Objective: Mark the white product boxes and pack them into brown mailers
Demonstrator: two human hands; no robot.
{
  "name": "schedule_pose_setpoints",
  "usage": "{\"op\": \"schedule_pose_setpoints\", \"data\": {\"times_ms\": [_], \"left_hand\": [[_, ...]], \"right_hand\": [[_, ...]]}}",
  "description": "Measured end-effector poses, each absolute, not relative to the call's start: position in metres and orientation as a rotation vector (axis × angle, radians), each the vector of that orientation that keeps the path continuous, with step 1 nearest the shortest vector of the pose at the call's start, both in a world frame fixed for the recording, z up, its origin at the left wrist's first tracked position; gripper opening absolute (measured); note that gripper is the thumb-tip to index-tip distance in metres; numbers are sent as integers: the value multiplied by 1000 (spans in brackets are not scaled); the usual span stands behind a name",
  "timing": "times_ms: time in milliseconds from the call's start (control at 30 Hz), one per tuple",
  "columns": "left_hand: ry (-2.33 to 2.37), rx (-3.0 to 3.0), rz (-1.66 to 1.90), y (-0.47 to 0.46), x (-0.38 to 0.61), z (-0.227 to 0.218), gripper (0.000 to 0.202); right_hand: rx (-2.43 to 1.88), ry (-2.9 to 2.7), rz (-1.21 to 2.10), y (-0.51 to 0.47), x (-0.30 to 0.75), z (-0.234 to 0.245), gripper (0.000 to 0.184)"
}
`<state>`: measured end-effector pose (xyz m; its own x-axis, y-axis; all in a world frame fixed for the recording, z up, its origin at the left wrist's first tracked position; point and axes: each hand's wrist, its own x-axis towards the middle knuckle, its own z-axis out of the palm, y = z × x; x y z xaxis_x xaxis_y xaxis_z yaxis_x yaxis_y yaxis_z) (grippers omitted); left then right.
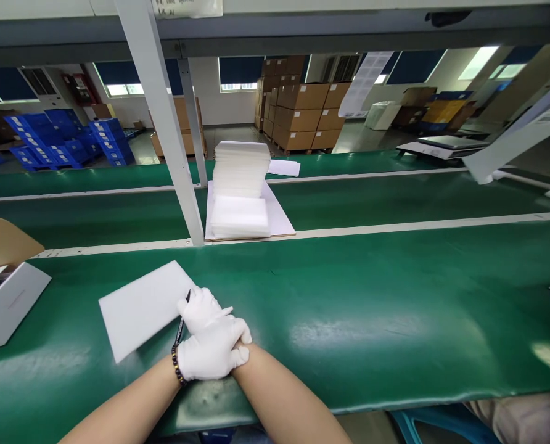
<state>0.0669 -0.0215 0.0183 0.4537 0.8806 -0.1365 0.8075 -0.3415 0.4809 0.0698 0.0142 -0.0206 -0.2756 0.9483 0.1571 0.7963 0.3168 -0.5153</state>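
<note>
Near edge of the green surface (395, 320), just right of the white sheet (145, 308), both gloved hands sit stacked together.

Landmark: the white sheet, which lies flat and slightly skewed on the surface.
- Right hand (200, 308): touches the sheet's right corner. The fingers are curled in and appear to pinch a black pen (180, 327), which runs along the sheet's right edge with its tip pointing away from the person. The exact finger hold is hidden by the glove.
- Left hand (213, 356): just nearer than the sheet's right corner, laid over the right wrist with fingers clenched around it. It carries nothing else. A bead bracelet (177, 365) shows at its wrist.
- Stack of white sheets (240, 185): well beyond the sheet, across the pale divider strip, untouched.
- Open white box (7, 302): left of the sheet and apart from it.

Judgement: the step in hand looks like a settling of glove or grip, with the pen ready beside the sheet and no mark visible on it. Bringing the pen onto the sheet would call for the left hand to let go of the right wrist and steady the sheet, since it lies loose.
</note>
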Motion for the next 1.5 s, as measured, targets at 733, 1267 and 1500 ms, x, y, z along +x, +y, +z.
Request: {"op": "schedule_pose_setpoints", "data": {"times_ms": [733,1267,1500], "left_hand": [[1360,2212,176,-20,66,16,44],[1391,2191,224,-22,66,17,37],[1327,2227,228,-20,68,20,18]], "right_hand": [[-1604,-2139,575,17,66,-25,16],[-1630,-2106,646,16,68,-19,14],[-1660,-2087,646,15,68,-17,15]]}}
